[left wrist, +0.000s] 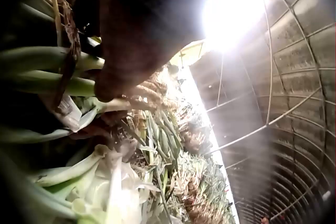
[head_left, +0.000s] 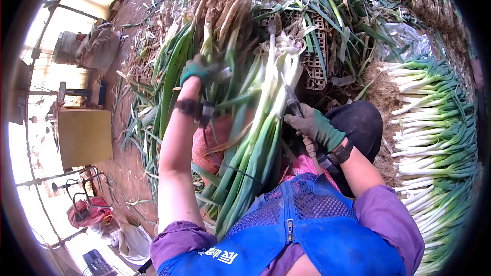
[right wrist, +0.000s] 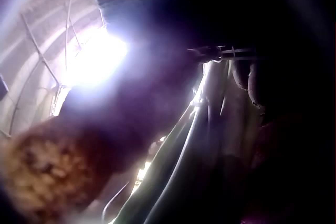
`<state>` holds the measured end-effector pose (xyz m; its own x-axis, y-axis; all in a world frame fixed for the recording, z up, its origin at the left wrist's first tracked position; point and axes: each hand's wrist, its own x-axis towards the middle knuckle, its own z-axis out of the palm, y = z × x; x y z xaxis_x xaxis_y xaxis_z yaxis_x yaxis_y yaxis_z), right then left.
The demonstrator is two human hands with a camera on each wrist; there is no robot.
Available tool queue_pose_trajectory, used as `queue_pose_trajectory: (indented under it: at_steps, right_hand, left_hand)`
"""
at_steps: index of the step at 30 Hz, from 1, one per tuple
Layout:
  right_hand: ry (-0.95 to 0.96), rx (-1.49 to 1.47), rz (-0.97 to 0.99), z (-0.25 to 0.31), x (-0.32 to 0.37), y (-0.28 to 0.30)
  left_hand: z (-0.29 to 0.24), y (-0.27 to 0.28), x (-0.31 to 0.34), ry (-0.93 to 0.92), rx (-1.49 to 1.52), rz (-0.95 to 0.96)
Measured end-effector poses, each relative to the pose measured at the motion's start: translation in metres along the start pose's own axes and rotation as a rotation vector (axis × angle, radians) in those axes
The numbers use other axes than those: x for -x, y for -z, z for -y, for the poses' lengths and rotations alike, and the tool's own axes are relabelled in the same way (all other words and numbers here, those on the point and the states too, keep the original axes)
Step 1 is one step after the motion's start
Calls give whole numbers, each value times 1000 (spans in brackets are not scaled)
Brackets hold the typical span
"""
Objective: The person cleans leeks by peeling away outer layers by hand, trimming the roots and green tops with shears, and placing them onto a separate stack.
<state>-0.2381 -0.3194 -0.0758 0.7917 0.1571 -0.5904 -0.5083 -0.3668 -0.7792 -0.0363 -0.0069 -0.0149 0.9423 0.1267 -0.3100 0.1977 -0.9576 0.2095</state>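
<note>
My left hand (head_left: 197, 70), in a green and grey glove, is blurred among unpeeled leeks (head_left: 176, 64) with brown roots. Its dark thumb (left wrist: 107, 85) lies across a leek stalk (left wrist: 79, 86) in the left wrist view; the other fingers are hidden. My right hand (head_left: 314, 124), gloved alike, grips an air blow gun (head_left: 292, 99) with a brass hose fitting (head_left: 310, 147) below the fist. The gun's thin nozzle points toward the pale stems of peeled leeks (head_left: 255, 133), which lie slanting across my lap. In the right wrist view, the dark hand covers much of the gun.
Rows of white-stemmed leeks (head_left: 429, 122) are stacked at the right. Beyond my hands stands a plastic crate (head_left: 314, 64) under loose leaves (head_left: 332, 0). A pink checked cloth (head_left: 215, 138) shows between the leeks. At the left are a yellow board (head_left: 84, 135) and a metal-framed cart (head_left: 89, 194).
</note>
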Motion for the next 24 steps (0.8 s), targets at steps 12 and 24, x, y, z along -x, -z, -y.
queue_pose_trajectory:
  at_steps: [12,24]
  right_hand:
    - [-19,155,-20,12,7,5]
    - [68,74,13,-8,5,4]
  left_hand:
    - [59,-20,-56,-98,484,-280]
    - [56,194,145,-294,683,-576]
